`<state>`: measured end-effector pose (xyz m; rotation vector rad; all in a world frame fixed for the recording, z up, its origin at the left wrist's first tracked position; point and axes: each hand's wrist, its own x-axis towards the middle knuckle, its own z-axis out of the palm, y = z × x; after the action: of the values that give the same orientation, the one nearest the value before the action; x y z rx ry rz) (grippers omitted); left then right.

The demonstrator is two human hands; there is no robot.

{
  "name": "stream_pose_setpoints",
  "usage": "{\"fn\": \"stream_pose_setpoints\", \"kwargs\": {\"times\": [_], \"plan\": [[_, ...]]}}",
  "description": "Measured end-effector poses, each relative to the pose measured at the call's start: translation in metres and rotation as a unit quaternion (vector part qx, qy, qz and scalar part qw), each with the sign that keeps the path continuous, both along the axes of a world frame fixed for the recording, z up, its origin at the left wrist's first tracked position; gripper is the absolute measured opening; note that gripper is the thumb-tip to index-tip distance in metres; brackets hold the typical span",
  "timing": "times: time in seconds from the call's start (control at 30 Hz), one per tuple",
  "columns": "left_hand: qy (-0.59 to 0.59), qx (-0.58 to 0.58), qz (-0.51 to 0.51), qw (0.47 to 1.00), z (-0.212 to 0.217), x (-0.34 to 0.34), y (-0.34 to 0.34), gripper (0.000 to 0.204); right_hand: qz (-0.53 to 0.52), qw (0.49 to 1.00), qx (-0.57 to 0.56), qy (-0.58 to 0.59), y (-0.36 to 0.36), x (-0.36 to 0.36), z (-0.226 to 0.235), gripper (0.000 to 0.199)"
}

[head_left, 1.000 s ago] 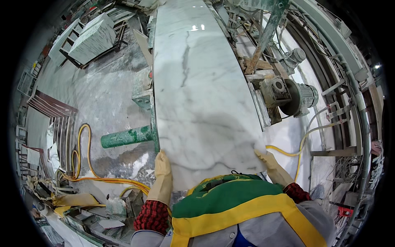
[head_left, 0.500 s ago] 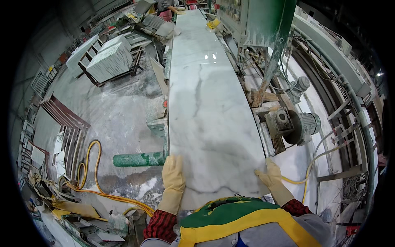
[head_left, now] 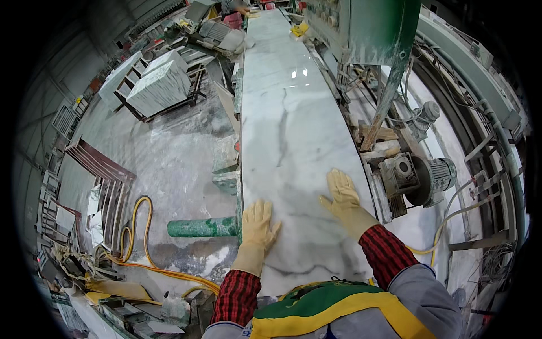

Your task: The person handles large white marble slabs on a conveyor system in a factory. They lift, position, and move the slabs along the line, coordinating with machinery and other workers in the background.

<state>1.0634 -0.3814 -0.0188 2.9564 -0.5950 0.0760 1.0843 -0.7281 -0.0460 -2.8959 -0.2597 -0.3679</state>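
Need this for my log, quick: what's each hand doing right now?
Left hand: open, palm down on the grey-veined white slab, holding nothing.
Right hand: open, palm down on the same slab, holding nothing.

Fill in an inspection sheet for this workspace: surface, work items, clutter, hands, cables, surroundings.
Surface: long white slab, grey-veined and glossy, with lamp reflections toward its far half; what supports it is mostly hidden.
Work items: the slab, under both hands; tools in hand, nothing seen.
Clutter: mixed scraps heaped at lower left, including a yellow sheet.
Hands: left hand and right hand, both gloved, fingers extended, resting on the slab.
Cables: yellow-orange lines looped on the left floor; hose or cable, cannot tell.
Surroundings: green cylinder beside the slab's left edge, motor at right, pale veined block at upper left.
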Motion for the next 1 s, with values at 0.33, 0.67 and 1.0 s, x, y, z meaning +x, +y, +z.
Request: {"fn": "stream_pose_setpoints", "kwargs": {"times": [0.33, 0.67, 1.0], "plan": [[0.015, 0.003, 0.031, 0.999, -0.005, 0.065, -0.018, 0.08, 0.009, 0.998, -0.013, 0.068, 0.003, 0.076, 0.038, 0.095], [0.05, -0.009, 0.032, 0.998, 0.016, 0.091, -0.031, 0.08, 0.009, 0.999, -0.037, 0.031, -0.012, 0.115, 0.016, 0.091], [0.077, -0.034, -0.08, 0.993, 0.029, -0.014, -0.013, 0.075, 0.007, 0.998, -0.002, 0.069, -0.005, 0.125, 0.039, 0.088]]}}
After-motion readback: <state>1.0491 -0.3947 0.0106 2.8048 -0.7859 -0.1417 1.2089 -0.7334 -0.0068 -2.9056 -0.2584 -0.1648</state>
